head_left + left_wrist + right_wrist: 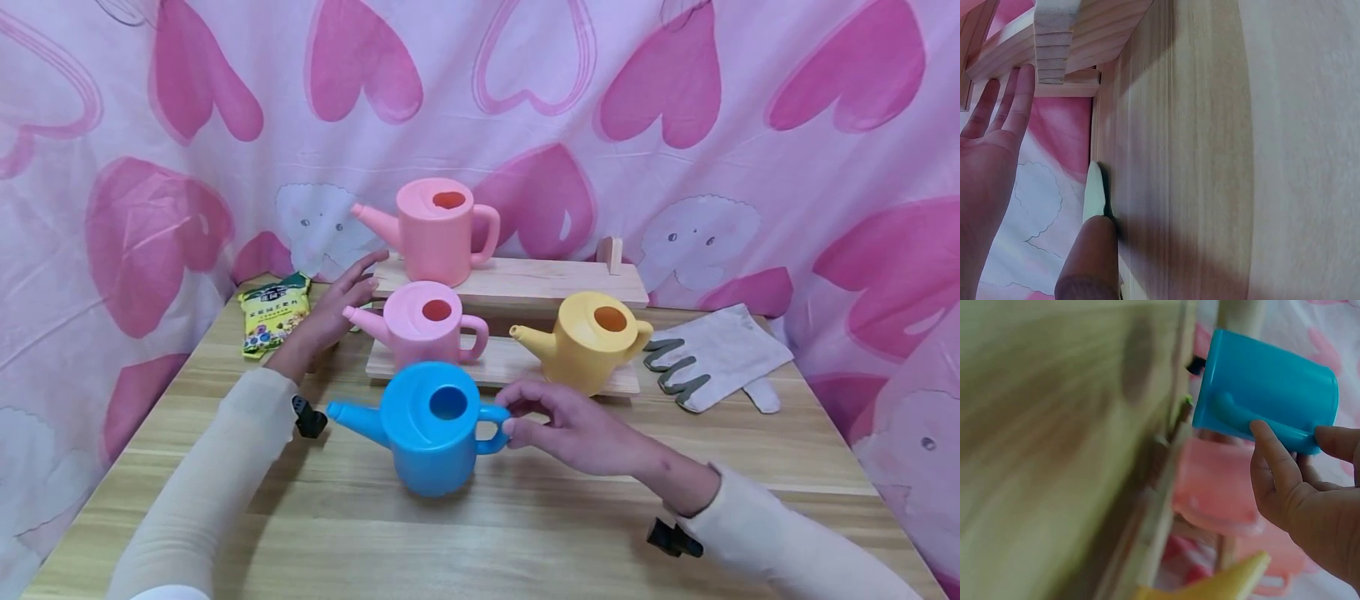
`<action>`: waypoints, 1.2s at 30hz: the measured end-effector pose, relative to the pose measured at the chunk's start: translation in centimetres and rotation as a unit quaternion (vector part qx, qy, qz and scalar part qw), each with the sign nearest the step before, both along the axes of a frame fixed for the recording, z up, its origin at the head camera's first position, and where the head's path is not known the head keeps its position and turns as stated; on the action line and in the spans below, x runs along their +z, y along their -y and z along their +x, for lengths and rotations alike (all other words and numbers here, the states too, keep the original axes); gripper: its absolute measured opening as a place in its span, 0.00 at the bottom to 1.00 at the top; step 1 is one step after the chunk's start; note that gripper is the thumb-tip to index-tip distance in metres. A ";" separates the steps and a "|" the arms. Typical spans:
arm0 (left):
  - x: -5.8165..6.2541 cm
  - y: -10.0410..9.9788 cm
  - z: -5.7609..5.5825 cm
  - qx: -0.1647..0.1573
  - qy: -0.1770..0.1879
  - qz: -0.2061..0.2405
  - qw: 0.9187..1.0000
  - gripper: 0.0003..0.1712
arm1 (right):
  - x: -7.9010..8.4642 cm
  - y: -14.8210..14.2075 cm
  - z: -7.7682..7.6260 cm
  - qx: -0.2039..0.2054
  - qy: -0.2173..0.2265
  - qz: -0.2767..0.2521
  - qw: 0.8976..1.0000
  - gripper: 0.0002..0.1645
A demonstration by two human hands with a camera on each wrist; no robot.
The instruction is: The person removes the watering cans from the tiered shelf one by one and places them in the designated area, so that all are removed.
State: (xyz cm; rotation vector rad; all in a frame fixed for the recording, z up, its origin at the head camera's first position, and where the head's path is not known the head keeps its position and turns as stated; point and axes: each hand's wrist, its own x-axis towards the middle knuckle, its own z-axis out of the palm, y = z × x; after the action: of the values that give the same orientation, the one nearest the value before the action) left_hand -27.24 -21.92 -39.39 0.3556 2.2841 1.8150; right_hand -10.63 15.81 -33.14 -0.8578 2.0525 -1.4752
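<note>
My right hand [573, 423] pinches the handle of a blue watering can [431, 442] between thumb and fingers. The can [1266, 387] is off the table in the right wrist view, its spout pointing left in the head view. My left hand [341, 308] reaches to the left end of a two-step wooden shelf [540, 279], fingers extended; in the left wrist view the fingertips [1024, 75] are right at the wood. On the upper step stands a salmon-pink watering can [437, 242]. The lower step bears a lighter pink watering can [420, 337] and a yellow one [588, 350].
A yellow-green printed packet [276, 317] lies at the table's back left. Near the left forearm is a small tool with a brown handle [1088, 262] and pale green blade [1094, 190]. Grey-white gloves [720, 358] lie right of the shelf. A pink heart-patterned curtain [442, 50] hangs behind.
</note>
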 end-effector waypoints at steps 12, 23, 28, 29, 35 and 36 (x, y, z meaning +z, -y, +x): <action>0.1 0.0 0.3 0.002 -0.008 -0.021 1.000 0.37 | -3.4 2.4 -0.6 -0.006 0.025 0.027 0.999 0.12; 0.0 -0.2 0.2 0.011 -0.003 -0.021 1.000 0.38 | -5.1 4.3 -1.5 -0.001 0.041 0.039 0.998 0.13; 0.1 -0.1 0.3 0.012 0.008 -0.023 1.000 0.37 | -5.6 4.7 -1.8 0.000 0.049 0.038 0.998 0.13; 0.1 -0.1 0.3 0.013 0.011 -0.024 1.000 0.37 | -5.7 4.8 -1.8 0.001 0.051 0.038 0.998 0.13; 0.3 0.0 0.5 0.015 0.015 -0.024 0.999 0.37 | -5.8 5.2 -1.9 0.003 0.029 0.046 0.999 0.12; 0.3 0.0 0.5 0.015 0.016 -0.024 0.999 0.37 | -5.8 5.3 -2.0 0.004 0.023 0.046 0.999 0.12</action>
State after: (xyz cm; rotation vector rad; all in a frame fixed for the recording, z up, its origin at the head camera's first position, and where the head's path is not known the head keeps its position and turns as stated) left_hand -26.73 -21.93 -39.04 0.2855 2.3188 1.7641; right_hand -12.58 10.54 -38.97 -0.7875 2.0630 -1.3711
